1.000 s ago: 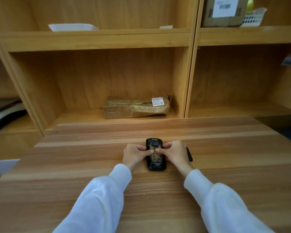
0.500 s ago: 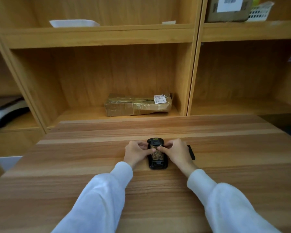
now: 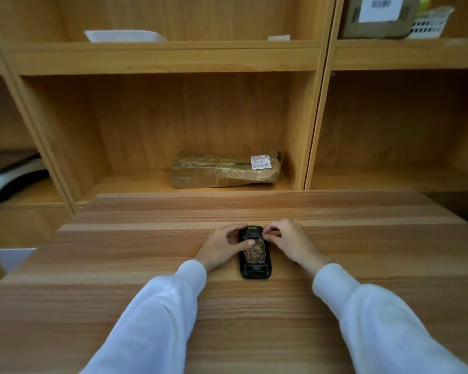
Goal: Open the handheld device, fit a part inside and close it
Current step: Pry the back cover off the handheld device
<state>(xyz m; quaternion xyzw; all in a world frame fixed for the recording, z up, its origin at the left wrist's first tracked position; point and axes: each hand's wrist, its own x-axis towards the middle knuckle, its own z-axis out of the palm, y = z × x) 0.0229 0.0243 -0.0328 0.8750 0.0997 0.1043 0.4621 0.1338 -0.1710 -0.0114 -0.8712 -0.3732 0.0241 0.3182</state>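
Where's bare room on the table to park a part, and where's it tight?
Free: the table left of the left hand, the strip between the hands and the shelf edge, and right of the right hand. Tight: around the handheld device, flanked by both hands.

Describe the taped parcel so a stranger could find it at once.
Look at the wooden shelving behind the table. In the middle lower compartment lies a brown parcel wrapped in glossy tape, the only thing in that compartment, with a small white label at its right end.
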